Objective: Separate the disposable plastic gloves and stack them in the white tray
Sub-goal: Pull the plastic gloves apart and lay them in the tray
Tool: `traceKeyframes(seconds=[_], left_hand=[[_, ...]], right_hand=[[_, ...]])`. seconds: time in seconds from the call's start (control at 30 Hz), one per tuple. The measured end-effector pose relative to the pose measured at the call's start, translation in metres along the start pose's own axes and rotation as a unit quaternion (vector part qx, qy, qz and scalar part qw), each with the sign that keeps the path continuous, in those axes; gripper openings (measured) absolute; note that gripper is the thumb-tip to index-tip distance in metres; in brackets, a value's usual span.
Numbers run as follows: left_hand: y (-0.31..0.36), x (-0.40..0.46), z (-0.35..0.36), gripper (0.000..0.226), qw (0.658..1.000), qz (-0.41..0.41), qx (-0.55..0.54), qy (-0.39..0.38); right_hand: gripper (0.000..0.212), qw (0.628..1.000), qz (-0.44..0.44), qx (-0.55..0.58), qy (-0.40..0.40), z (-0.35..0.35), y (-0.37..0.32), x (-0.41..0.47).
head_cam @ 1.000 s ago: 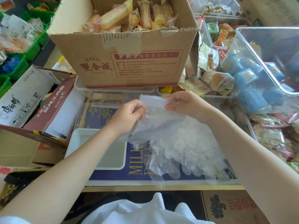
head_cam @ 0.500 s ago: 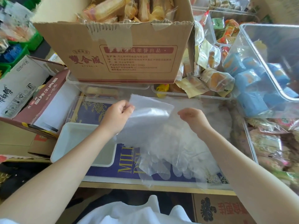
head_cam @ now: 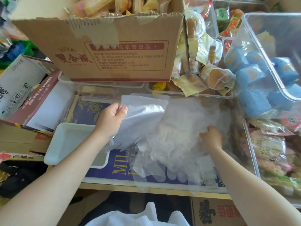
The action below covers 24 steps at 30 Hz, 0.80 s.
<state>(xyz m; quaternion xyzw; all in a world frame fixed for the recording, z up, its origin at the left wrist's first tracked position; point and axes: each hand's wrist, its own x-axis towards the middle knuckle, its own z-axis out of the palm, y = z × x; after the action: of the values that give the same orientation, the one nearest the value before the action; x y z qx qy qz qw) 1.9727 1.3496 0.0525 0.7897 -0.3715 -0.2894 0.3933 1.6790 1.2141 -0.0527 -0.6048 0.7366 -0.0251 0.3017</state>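
At the far left an opened carton [head_cam: 21, 88] lies on its side beside the white tray [head_cam: 68, 144], which sits on the worktop [head_cam: 146, 190] inside a large clear bin [head_cam: 250, 144]; whether the tray holds anything cannot be told. Just right of the tray, the left hand [head_cam: 110, 118] has its fingers curled and its thumb pinching the cuff edge of one plastic glove [head_cam: 140, 118], lifted so that the glove hangs down from the hand over the tray's right edge. Beyond it stands a cardboard box [head_cam: 114, 51] filled with wrapped snacks. Further right, the pile of gloves [head_cam: 175, 144] lies on the bin's floor, just beside the held glove. The right hand [head_cam: 211, 137] rests on that pile, fingers bent into the plastic; whether it grips a glove cannot be told. At the far right a tilted clear tub [head_cam: 268, 66] holds blue packets.
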Motion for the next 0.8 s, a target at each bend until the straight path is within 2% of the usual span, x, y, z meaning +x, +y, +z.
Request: traceKeyframes(seconds=[0.03, 0.07, 0.2, 0.3, 0.4, 0.47, 0.53, 0.57, 0.67, 0.73, 0.8], left_hand=[[0.001, 0.000, 0.000, 0.033, 1.000, 0.002, -0.003, 0.000], [0.002, 0.001, 0.001, 0.035, 1.000, 0.004, -0.010, -0.001], [0.006, 0.006, -0.002, 0.045, 1.000, 0.013, -0.027, -0.001], [0.011, 0.011, -0.006, 0.040, 0.999, 0.020, -0.043, 0.011], [0.014, 0.014, -0.011, 0.039, 0.997, 0.034, -0.071, 0.024], [0.015, 0.014, -0.016, 0.040, 0.996, 0.041, -0.076, 0.033], [0.015, 0.015, -0.022, 0.044, 0.994, 0.044, -0.094, 0.037], [0.015, 0.015, -0.025, 0.045, 0.993, 0.047, -0.104, 0.041], [0.017, 0.013, -0.035, 0.041, 0.990, 0.053, -0.124, 0.046], [0.019, 0.011, -0.041, 0.036, 0.990, 0.066, -0.115, 0.050], [0.023, 0.007, -0.045, 0.036, 0.990, 0.080, -0.095, 0.067]], right_hand=[[0.016, 1.000, -0.024, -0.005, 0.013, -0.002, -0.001, -0.002], [0.012, 0.998, -0.054, -0.023, 0.029, -0.006, -0.004, -0.005], [0.031, 0.973, -0.188, -0.109, 0.075, -0.022, -0.018, -0.017], [0.026, 0.946, -0.282, -0.119, 0.110, -0.038, -0.031, -0.024], [0.039, 0.922, -0.336, -0.121, 0.146, -0.055, -0.051, -0.036], [0.038, 0.908, -0.364, -0.113, 0.177, -0.067, -0.064, -0.045], [0.025, 0.899, -0.388, -0.057, 0.196, -0.078, -0.076, -0.053], [0.018, 0.904, -0.385, 0.007, 0.185, -0.083, -0.083, -0.057], [0.012, 0.928, -0.276, 0.235, 0.090, -0.099, -0.107, -0.076], [0.013, 0.919, -0.243, 0.309, 0.042, -0.106, -0.120, -0.091], [0.015, 0.900, -0.252, 0.355, -0.026, -0.111, -0.132, -0.106]])
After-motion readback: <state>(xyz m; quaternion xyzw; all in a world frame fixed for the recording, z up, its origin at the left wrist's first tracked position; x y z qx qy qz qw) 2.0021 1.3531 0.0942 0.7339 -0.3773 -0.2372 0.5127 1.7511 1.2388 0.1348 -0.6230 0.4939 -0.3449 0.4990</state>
